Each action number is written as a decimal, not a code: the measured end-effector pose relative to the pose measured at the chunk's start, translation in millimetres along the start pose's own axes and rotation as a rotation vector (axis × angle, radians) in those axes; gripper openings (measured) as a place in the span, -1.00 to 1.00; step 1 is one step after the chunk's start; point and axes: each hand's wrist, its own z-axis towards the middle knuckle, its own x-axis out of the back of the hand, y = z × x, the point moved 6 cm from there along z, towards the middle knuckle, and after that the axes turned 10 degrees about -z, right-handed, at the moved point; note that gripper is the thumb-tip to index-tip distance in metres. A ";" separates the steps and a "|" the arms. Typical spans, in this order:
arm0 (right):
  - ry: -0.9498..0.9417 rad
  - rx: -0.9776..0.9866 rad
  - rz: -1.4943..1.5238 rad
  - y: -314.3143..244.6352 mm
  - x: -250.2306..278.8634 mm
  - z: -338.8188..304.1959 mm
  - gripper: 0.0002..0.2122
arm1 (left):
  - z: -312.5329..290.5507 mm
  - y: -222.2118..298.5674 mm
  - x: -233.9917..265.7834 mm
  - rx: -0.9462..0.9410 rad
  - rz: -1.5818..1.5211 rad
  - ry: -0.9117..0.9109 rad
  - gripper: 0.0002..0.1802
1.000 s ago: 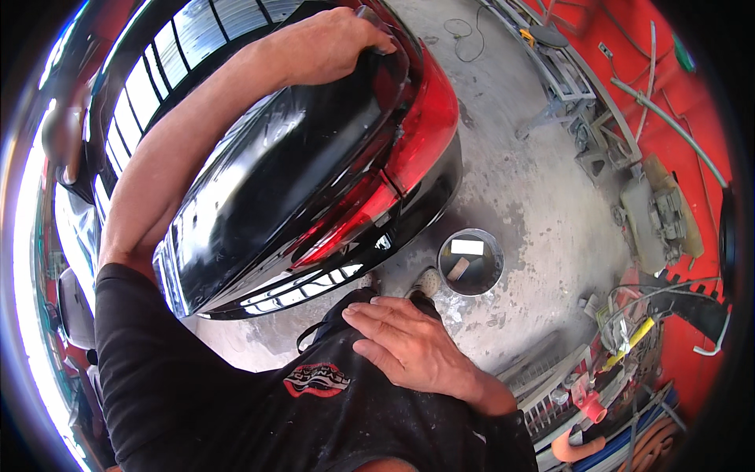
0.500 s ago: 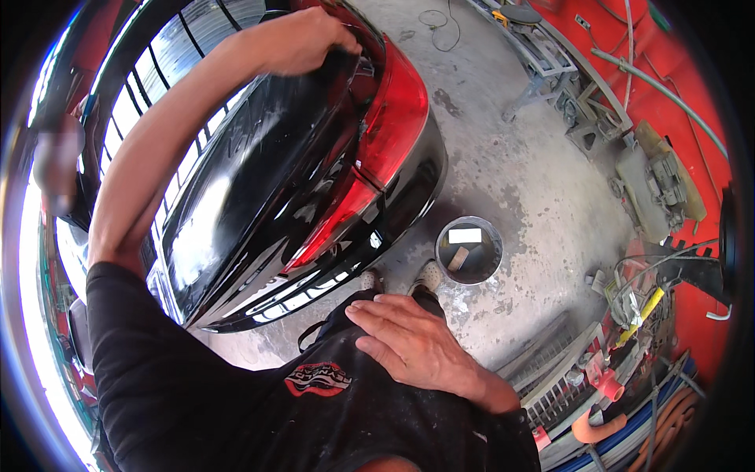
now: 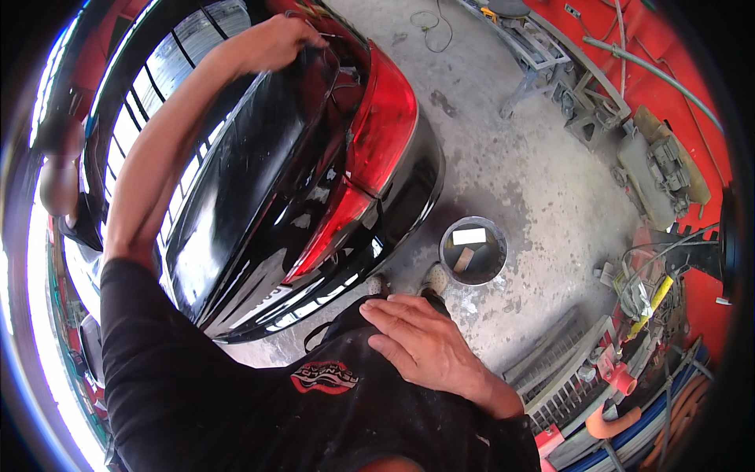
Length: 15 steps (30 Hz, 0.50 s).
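Note:
A glossy black car's rear end (image 3: 236,197) fills the left half, with a red tail light (image 3: 385,122) at its corner. My left arm reaches over the raised black panel. At the far side, my left hand (image 3: 275,43) is closed, its fingers curled down near the gap beside the tail light. A thin, light sliver shows by its fingertips; what it is I cannot make out. My right hand (image 3: 429,342) lies against the front of my black shirt (image 3: 259,417), fingers stretched out, holding nothing.
On the concrete floor (image 3: 543,197) by my shoes stands a round bucket (image 3: 473,219) with a white rectangle and a brownish block showing inside. Metal parts, a grille (image 3: 562,393) and hoses (image 3: 680,417) line the red wall at right. Another person (image 3: 61,169) is at the far left.
My left hand has shifted slightly left and lifted a little, and the thin sliver now shows at its fingertips. My right hand stays on my shirt; the view has shifted slightly.

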 end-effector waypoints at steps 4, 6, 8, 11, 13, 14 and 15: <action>0.015 -0.020 -0.016 11.6 -2.1 3.2 -0.59 | -6.4 34.8 -1.2 -0.024 0.022 -0.005 -0.58; 0.018 0.009 -0.018 6.6 -4.0 8.2 -0.59 | 5.6 -2.3 1.8 -0.118 -0.014 0.044 -0.57; 0.004 0.042 -0.033 1.2 -4.4 11.0 -0.60 | 21.1 -43.8 4.6 0.117 0.078 0.004 -0.56; 0.003 0.044 -0.044 2.0 -2.9 10.4 -0.60 | 36.7 -100.6 -5.8 0.165 0.094 0.007 -0.54; 0.026 0.005 -0.017 7.4 -0.7 6.8 -0.60 | 38.5 -74.9 -9.0 0.114 0.093 0.001 -0.53; 0.025 -0.016 -0.021 10.3 0.0 7.1 -0.60 | 29.3 -28.6 0.2 0.093 0.118 -0.011 -0.52; 0.011 -0.018 -0.020 10.1 -1.2 7.0 -0.61 | 4.7 -3.3 5.0 0.016 0.069 0.041 -0.50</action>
